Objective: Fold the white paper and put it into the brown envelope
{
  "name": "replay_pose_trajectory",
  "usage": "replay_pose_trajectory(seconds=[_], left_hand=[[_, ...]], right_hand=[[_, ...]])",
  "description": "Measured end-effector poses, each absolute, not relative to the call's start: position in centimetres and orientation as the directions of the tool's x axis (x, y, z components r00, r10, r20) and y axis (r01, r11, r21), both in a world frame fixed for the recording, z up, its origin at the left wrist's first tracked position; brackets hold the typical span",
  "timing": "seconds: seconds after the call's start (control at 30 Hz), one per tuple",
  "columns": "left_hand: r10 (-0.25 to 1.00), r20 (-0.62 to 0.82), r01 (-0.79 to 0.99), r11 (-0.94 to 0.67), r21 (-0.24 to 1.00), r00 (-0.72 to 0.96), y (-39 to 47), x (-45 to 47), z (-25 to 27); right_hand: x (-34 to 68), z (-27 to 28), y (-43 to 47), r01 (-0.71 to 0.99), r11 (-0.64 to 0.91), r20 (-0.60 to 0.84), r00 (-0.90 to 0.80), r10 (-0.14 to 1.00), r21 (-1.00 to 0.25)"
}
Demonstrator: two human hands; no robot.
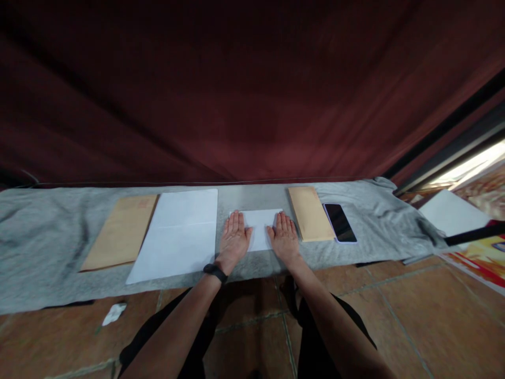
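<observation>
The left hand (234, 239) and right hand (284, 237) lie flat, gripping nothing, on the left and right ends of a small white paper (260, 229) mid-cloth. Left of it, a large white sheet (179, 237) crowds the left hand, with a brown envelope (122, 231) farther left. Just right of the right hand lies another envelope (311, 213), then a phone (340, 223). A dark red curtain (252, 105) closes off the far edge of the grey cloth (43, 237).
</observation>
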State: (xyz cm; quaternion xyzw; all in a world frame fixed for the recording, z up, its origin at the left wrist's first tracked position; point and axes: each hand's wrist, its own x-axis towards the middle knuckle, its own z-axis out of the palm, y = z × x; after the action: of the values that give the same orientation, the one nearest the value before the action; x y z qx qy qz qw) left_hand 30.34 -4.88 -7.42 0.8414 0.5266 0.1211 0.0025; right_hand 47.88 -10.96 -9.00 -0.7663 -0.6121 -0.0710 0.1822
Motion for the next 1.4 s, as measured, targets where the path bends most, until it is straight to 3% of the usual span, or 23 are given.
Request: replay_pose_trajectory(seconds=[0.63,0.97,1.4], left_hand=[[0.89,0.199,0.888,-0.44,0.134,0.411,-7.8,28.4,-7.7],[0.766,0.186,0.759,-0.64,0.12,0.616,-11.3,31.1,-7.4],[0.786,0.135,0.784,-0.615,0.079,0.603,-11.3,30.7,-7.3]], right_hand=[[47.6,-8.3,-13.9,0.962,-0.209,0.316,0.257,0.913,-0.178],[44.8,-6.3,-14.5,0.944,0.104,0.171,-0.051,0.984,-0.313],[45.4,-7.7,-15.5,0.973,0.059,0.275,0.005,0.961,-0.224]])
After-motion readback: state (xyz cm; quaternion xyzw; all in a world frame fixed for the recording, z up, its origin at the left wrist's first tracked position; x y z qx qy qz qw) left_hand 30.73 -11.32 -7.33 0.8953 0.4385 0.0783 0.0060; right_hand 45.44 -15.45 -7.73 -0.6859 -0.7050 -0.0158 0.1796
